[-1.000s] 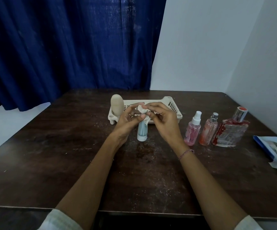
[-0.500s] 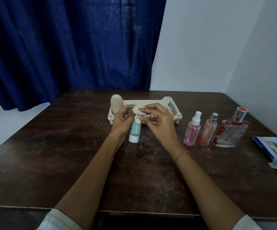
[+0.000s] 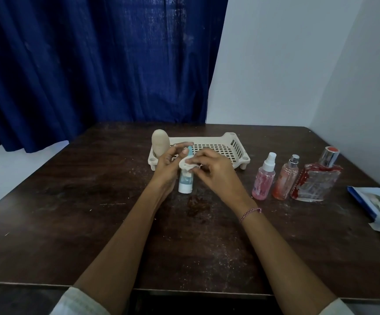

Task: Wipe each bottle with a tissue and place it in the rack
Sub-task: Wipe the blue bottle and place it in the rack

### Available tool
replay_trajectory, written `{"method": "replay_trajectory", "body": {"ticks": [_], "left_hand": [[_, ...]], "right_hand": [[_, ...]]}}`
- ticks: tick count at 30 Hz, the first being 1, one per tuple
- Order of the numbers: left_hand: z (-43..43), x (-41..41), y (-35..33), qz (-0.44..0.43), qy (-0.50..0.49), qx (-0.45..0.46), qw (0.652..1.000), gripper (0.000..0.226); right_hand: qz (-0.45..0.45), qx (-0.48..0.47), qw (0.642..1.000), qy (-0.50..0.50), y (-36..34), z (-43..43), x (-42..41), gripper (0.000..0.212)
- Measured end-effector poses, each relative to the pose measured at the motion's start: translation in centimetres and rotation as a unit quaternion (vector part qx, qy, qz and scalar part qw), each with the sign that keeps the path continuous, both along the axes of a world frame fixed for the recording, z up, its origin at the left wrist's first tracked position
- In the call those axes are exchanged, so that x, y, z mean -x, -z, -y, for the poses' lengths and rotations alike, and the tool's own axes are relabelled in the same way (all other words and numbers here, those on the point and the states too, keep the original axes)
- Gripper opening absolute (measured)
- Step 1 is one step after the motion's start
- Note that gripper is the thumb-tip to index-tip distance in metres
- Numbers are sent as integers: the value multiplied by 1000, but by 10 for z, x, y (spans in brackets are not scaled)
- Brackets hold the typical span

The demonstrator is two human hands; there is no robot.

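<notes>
A small blue and white bottle (image 3: 185, 183) is held upside down, white cap toward the table, just in front of the cream rack (image 3: 234, 142). My left hand (image 3: 169, 165) grips its upper part. My right hand (image 3: 214, 170) pinches a crumpled white tissue (image 3: 185, 164) against the bottle's side. A beige rounded bottle (image 3: 160, 142) stands in the rack's left corner. To the right on the table stand a pink spray bottle (image 3: 264, 178), an orange-pink spray bottle (image 3: 285, 180) and a square glass bottle (image 3: 315, 178) with red liquid and a silver cap.
A blue tissue pack (image 3: 375, 201) with a white tissue sticking out lies at the table's right edge. The dark wooden table (image 3: 93, 223) is dusty, with a dark stain in front of the hands. A blue curtain hangs behind; white walls stand to the right.
The held bottle shifted left and a little toward the rack. The tissue slid from the bottle's top end down onto its side, leaving the blue end showing above it.
</notes>
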State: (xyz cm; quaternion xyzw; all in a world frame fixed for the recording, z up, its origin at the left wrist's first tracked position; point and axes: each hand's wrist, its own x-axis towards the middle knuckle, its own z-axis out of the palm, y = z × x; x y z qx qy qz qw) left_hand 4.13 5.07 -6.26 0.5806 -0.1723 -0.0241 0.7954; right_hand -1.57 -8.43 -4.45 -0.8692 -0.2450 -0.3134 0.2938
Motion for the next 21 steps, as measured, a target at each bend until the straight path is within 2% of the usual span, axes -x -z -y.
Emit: {"method": "replay_trajectory", "body": {"ticks": [5,10,15,21], "left_hand": [[3,4,0,39,16,-9,999,29],[1,1,-1,-7,-10,26,1000,17],[0,-1,-1,-48,-15,16,999,14],[1,-1,3,-15,-35,-33,999,20]], "right_hand": [[46,-33,996,63,-5,-3,-1,23],[-21,29,999,1,-2,-3,-4,23],[-73,70,994,-43,-1,-4,-1,24],[-68,94,993,-36,0,-7,1,26]]}}
